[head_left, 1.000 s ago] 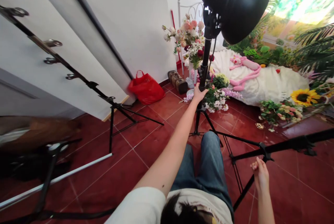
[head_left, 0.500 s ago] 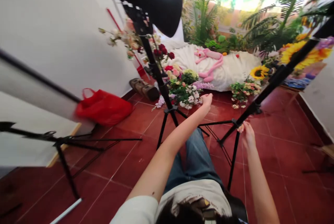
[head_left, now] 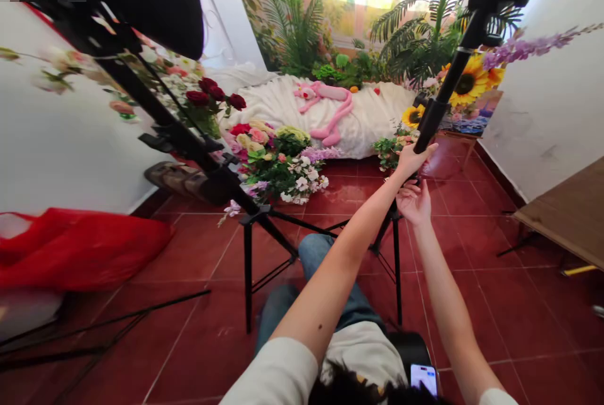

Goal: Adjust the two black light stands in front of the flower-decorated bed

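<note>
My left hand (head_left: pixel 409 163) reaches across and is closed round the black pole of the light stand (head_left: pixel 444 92) on the right. Just below it, my right hand (head_left: pixel 415 205) has its fingers curled at the lower part of the same stand, near a clamp that they partly hide. The stand leans away to the upper right, its tripod legs on the floor. A second light stand (head_left: pixel 165 119), with a large black lamp head (head_left: pixel 160 2), rises on the left, apart from both hands.
Artificial flowers (head_left: pixel 283 169) and a white cloth (head_left: pixel 368 128) with a pink plush toy (head_left: pixel 328 106) lie ahead. A red bag (head_left: pixel 89 244) sits at left, with thin black stand legs (head_left: pixel 141 314) before it. A brown panel (head_left: pixel 570 210) stands at right. Near my lap is a phone (head_left: pixel 423 380).
My view has turned right. My left hand has moved from the open space near the flowers onto the right stand's pole. My right hand stays at that stand, now just beneath the left.
</note>
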The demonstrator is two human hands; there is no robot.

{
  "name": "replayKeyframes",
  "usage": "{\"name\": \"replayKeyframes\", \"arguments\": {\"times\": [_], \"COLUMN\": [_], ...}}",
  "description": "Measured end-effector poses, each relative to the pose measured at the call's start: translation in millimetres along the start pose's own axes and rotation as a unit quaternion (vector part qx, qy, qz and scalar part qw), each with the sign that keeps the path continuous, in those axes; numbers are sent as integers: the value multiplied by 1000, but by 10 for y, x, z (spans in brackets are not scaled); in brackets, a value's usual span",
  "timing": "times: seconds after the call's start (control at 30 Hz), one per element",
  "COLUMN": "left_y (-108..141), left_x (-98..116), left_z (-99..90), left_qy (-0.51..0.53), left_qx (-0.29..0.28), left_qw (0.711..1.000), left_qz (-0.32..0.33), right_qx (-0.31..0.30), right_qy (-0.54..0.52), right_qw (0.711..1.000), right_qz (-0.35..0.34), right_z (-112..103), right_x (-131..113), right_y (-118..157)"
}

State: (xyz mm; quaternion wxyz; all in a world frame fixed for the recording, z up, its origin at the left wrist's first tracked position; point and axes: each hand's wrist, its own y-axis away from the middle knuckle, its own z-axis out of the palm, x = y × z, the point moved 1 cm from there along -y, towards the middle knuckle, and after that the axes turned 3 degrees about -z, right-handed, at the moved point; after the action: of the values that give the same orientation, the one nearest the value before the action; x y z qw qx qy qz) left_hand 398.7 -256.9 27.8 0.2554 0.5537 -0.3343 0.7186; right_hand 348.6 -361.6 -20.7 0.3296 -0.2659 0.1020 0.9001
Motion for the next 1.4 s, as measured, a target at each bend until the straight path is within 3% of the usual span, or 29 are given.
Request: {"name": "replayKeyframes", "arguments": {"times": [0.1, 0.23, 0.43, 0.57, 0.67, 0.7, 0.73, 0.77, 0.83, 0.87, 0.9, 0.93, 0.97, 1.0, 1.07, 1.2, 1.3, 1.4], "left_y": [-56, -141, -168, -149, -143, -141, -139, -136, -126, -120, -115, -111, -109, -108, -110, -112, -99, -83], "left_x": [-95, -177, -172, -124, -112, -114, -116, -119, -119, -117, -113, -109, -105, -101, -94, -83, -78, -69], "left_z": [-31, -18, 18, 14, 17, 17, 17, 17, 15, 13, 11, 9, 8, 7, 7, 10, 17, 25], "left_qy": [-14, -27, -43, -51, -39, -35, -32, -30, -33, -37, -40, -42, -43, -43, -39, -30, -23, -33], "left_qx": [-39, 15, 34, 39, 48, 51, 53, 54, 52, 51, 52, 53, 53, 53, 54, 57, 59, 56], "left_qw": [999, 1000, 998, 998, 998, 998, 998, 998, 998, 998, 998, 998, 998, 998, 998, 998, 998, 998], "left_qz": [-11, -3, 4, -9, -14, -15, -16, -14, -8, -5, -2, -1, -2, -3, -8, -21, -16, -13], "right_qx": [-9, -5, -20, -13, 8, 19, 28, 34, 25, 9, -10, -26, -39, -45, -34, -9, -5, 24], "right_qy": [-47, -98, -69, 50, 277, 383, 497, 611, 791, 848, 885, 906, 915, 916, 898, 786, 688, 652], "right_qw": [999, 995, 994, 990, 953, 919, 865, 791, 603, 512, 438, 388, 360, 351, 367, 450, 500, 538], "right_qz": [-16, -28, 81, 135, 123, 97, 57, 4, -102, -138, -159, -170, -176, -188, -243, -424, -526, -533], "right_z": [-4, -55, -115, -128, -137, -133, -122, -103, -51, -27, -9, 3, 12, 24, 82, 448, 860, 1142], "right_x": [21, 44, -90, -218, -304, -340, -382, -428, -521, -562, -601, -639, -679, -723, -825, -1067, -1216, -1252], "right_y": [-100, -196, -178, -162, -198, -208, -210, -200, -141, -96, -46, 4, 48, 83, 115, -16, -341, -876]}}
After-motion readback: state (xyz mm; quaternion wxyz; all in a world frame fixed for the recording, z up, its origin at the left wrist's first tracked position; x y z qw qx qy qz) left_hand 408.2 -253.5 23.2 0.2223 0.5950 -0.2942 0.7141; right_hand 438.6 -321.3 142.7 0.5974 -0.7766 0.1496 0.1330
